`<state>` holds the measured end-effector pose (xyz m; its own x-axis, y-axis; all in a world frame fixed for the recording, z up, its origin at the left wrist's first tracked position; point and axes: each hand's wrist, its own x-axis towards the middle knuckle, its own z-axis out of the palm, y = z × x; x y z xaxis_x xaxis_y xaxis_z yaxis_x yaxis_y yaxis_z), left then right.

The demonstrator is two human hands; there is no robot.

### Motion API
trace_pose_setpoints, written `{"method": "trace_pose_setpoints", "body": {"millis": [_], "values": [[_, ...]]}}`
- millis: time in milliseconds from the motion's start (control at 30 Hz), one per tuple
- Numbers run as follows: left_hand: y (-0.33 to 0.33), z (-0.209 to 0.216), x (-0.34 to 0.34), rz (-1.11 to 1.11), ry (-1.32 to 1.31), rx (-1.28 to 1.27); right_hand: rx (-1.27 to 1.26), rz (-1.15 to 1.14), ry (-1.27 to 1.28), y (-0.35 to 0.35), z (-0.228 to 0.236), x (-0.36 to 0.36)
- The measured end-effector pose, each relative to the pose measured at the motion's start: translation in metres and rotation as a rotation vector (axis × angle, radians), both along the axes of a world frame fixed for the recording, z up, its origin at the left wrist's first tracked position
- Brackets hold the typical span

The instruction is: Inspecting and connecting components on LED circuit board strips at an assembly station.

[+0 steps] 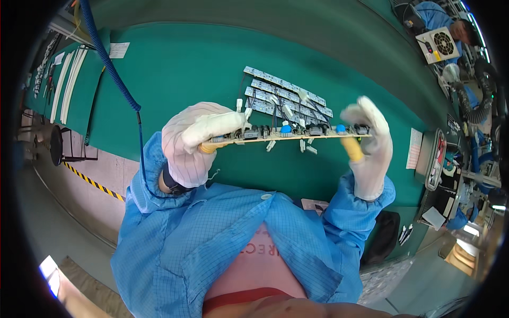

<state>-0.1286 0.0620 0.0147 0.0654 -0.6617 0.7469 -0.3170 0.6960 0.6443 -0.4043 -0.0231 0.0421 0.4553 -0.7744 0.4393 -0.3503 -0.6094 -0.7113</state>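
head view: i see a circuit board (286, 136)
left hand (192, 139) clamps its left end; right hand (375, 148) touches its right, grip unclear.

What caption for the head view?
Gloved left hand grips populated circuit board, right hand at opposite end, wired strips beyond.

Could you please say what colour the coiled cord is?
Blue; the coiled cord shows in the head view.

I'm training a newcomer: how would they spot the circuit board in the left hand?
Over the green table, find the gloved left hand. The circuit board it holds runs across to the right hand; unlike the white strips beyond, it bristles with dark and blue components.
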Motion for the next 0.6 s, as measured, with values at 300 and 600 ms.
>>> {"method": "trace_pose_setpoints", "body": {"millis": [300, 600], "values": [[0.013, 0.008, -0.005, -0.345, 0.612, 0.495, 0.516, 0.012, -0.441, 0.011, 0.006, -0.009], [0.017, 0.008, 0.014, -0.260, 0.399, 0.567, 0.576, -0.077, -0.399, 0.012, 0.008, -0.005]]}}
